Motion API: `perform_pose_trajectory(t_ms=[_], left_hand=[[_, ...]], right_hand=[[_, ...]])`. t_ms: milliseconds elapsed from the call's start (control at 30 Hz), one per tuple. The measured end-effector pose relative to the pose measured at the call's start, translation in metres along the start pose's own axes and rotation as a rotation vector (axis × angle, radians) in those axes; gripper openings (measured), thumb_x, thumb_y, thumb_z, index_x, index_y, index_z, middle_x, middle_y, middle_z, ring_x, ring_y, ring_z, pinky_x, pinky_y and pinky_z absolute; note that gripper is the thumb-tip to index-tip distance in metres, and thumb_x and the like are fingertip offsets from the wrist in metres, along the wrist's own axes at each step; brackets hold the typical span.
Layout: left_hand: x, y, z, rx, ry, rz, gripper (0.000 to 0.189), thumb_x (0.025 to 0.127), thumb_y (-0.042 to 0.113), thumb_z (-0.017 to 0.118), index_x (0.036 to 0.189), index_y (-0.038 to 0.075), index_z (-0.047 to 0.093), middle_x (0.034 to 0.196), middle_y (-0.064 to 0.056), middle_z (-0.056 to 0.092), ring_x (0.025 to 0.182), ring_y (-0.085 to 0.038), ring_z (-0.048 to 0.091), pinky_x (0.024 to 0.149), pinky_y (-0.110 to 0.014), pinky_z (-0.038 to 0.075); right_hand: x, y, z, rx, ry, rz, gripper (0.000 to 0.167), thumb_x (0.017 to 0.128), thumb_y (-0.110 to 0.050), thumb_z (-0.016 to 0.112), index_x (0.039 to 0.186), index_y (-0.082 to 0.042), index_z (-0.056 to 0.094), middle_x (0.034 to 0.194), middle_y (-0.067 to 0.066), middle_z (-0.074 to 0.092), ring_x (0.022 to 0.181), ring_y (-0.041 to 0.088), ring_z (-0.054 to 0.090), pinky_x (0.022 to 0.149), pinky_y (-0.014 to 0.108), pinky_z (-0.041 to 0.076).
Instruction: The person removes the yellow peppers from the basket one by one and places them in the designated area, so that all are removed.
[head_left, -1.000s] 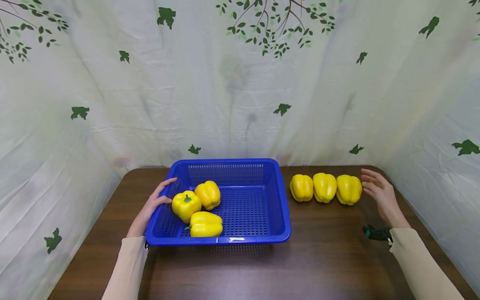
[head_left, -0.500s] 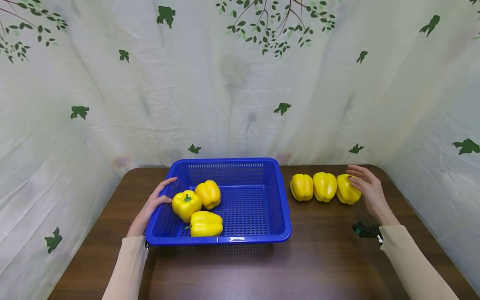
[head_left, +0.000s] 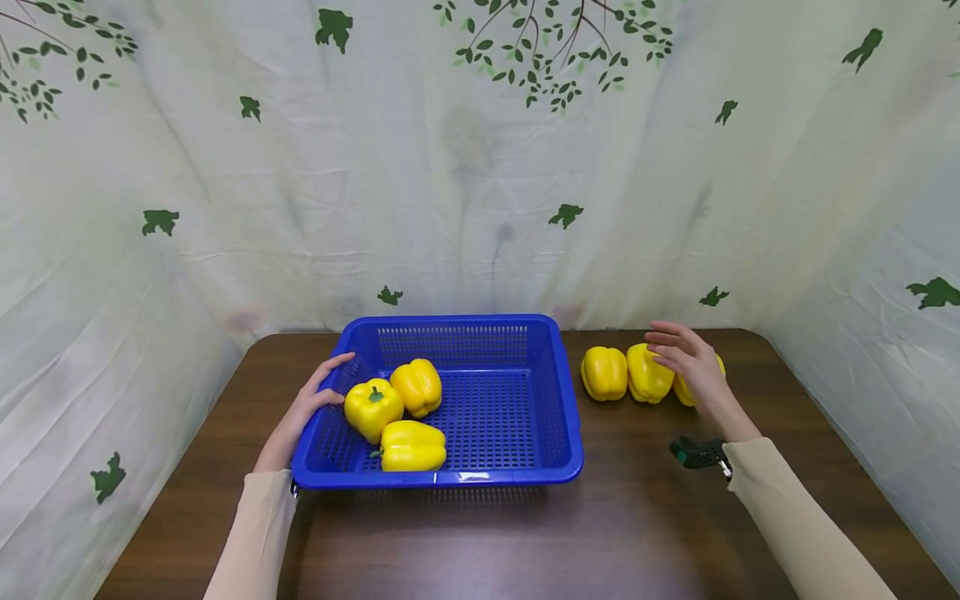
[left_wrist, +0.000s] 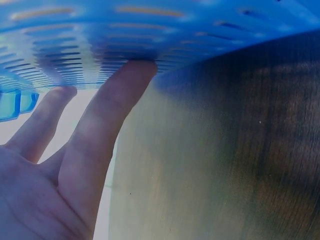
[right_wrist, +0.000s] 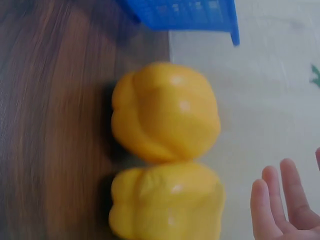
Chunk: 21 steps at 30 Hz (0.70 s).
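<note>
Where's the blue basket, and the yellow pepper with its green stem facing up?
Blue basket [head_left: 405, 480]: head view, on its near rim.
Yellow pepper [head_left: 372, 414]: head view, on the middle of its skin.

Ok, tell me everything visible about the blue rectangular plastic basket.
The blue rectangular basket, plastic by its look, has slotted walls, a gridded floor and a smooth rim. It stands open side up on the dark brown wood-grain table. Three glossy yellow bell peppers sit inside, toward its left end; the left hand grips its left side.

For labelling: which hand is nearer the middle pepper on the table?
Right. The right hand hovers near the middle pepper; the left hand is far to its left, touching the basket.
</note>
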<state>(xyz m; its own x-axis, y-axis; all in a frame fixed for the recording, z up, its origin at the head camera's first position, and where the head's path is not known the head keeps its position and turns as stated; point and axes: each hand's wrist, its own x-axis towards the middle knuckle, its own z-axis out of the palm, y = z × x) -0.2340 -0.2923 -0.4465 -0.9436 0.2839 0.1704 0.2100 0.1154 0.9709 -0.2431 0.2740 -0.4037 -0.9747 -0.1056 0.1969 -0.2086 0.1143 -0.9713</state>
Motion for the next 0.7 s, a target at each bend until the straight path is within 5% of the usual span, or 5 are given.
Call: perform_pose_trajectory(t_ms=[367, 700], left_hand=[[-0.002, 0.001, 0.001, 0.01, 0.006, -0.058, 0.061, 0.089, -0.003, 0.042, 0.147, 0.013, 0.034, 0.149, -0.029, 0.021, 0.12, -0.016, 0.042, 0.09, -0.018, 0.04], [-0.002, 0.002, 0.001, 0.0, 0.004, -0.062, 0.061, 0.089, -0.003, 0.042, 0.147, 0.012, 0.033, 0.149, -0.028, 0.022, 0.121, -0.017, 0.042, 0.09, -0.018, 0.041]], right_hand=[[0.009, -0.004, 0.03, 0.012, -0.103, 0.028, 0.039, 0.101, -0.015, 0.045, 0.138, -0.003, 0.044, 0.122, 0.009, 0.054, 0.117, 0.031, 0.051, 0.091, 0.024, 0.045], [0.015, -0.013, 0.055, 0.024, -0.174, 0.026, 0.04, 0.101, -0.015, 0.045, 0.138, -0.001, 0.043, 0.126, 0.02, 0.053, 0.116, 0.037, 0.052, 0.092, 0.031, 0.046]])
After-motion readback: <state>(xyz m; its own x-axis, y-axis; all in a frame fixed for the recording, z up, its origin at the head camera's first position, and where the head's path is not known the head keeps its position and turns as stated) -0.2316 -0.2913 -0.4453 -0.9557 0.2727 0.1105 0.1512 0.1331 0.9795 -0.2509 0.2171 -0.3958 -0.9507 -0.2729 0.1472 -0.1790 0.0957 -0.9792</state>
